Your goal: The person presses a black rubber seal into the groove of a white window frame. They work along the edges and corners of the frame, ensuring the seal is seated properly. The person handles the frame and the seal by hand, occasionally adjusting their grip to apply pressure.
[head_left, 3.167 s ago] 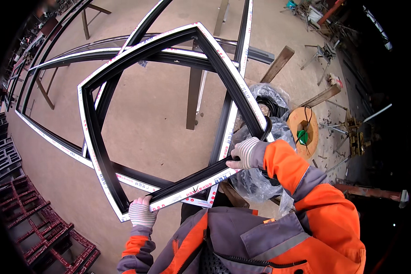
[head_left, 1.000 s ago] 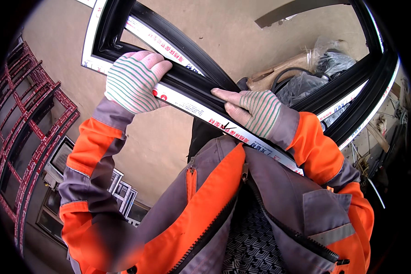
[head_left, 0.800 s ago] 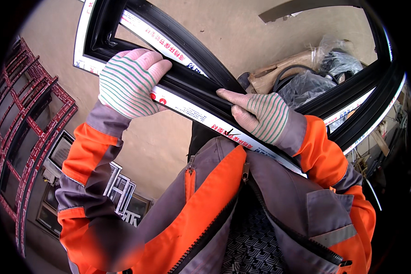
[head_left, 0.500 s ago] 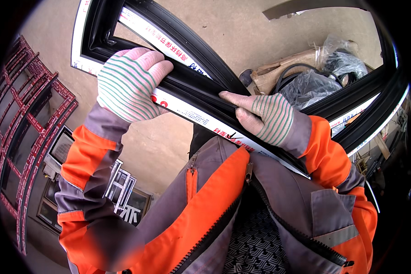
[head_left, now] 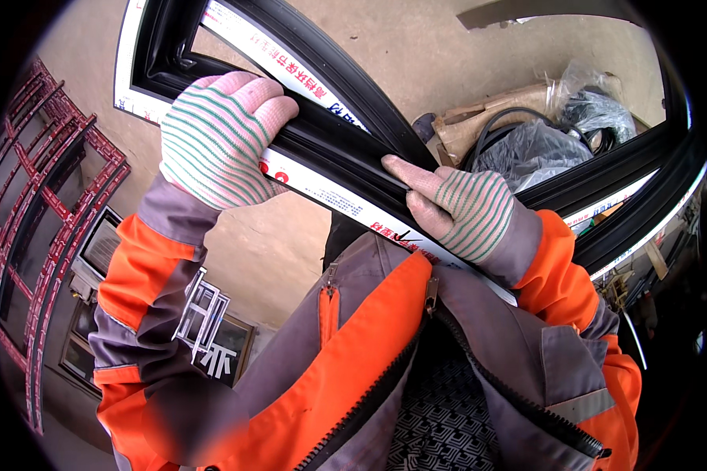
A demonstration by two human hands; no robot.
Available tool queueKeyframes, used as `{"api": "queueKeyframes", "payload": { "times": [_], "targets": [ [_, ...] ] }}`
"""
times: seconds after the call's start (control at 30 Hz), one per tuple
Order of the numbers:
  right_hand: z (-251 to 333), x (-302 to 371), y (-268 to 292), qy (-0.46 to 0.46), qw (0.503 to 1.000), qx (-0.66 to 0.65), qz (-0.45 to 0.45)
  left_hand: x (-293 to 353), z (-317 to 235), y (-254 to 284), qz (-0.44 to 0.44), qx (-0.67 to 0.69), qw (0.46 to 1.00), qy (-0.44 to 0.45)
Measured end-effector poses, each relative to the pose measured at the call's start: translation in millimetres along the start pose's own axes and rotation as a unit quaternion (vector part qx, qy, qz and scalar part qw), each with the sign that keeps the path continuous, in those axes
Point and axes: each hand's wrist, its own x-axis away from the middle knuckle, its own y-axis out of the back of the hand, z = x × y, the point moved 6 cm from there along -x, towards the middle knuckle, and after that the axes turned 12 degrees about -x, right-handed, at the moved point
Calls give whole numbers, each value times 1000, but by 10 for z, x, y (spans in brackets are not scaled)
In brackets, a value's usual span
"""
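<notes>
A black window frame (head_left: 334, 166) with white printed film along its outer faces lies slantwise before me, its near bar over my lap. My left hand (head_left: 220, 141), in a white knit glove with green stripes, is closed over that bar near the left corner, thumb underneath. On the same bar, farther right, rests my right hand (head_left: 467, 212) in a matching glove. Its index finger is stretched along the black grooved face, with the thumb apart below it. The other right fingers are partly hidden. A black mark (head_left: 401, 235) shows on the film between my hands.
Beyond the frame, plastic-wrapped bundles (head_left: 518, 153) and brown cardboard (head_left: 487, 125) lie on the concrete floor. Red-and-white-wrapped frames (head_left: 43, 204) stand at the left. Pale metal pieces (head_left: 204, 314) lie beside my left arm. A curved dark strip (head_left: 542, 12) lies at the far right.
The frame's left corner has shifted slightly left and up in view. My left hand has moved slightly left with it, while my right hand sits slightly farther right and lower.
</notes>
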Motion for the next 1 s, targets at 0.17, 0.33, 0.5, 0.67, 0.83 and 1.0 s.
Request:
{"api": "queueKeyframes", "payload": {
  "times": [0.17, 0.33, 0.5, 0.67, 0.83, 1.0],
  "targets": [
    [-29, -15, -19, 41, 999, -1, -22, -8, 6, -28, 4, -8, 1000, 3],
    [-76, -24, -33, 82, 996, -10, -42, 22, 3, -47, -10, -15, 1000, -2],
    [-100, -23, -63, 124, 987, -24, -99, 25, 6, -59, -10, -13, 1000, 0],
    [-102, -41, -79, 111, 990, -14, -89, 30, 1, -55, -12, -13, 1000, 0],
    [-85, -62, -80, 122, 988, -6, -90, 20, 3, -56, -13, -18, 1000, -2],
    [-91, -57, -74, 129, 987, -16, -91, 32, -14, -42, -22, -22, 999, -10]
  ]
}}
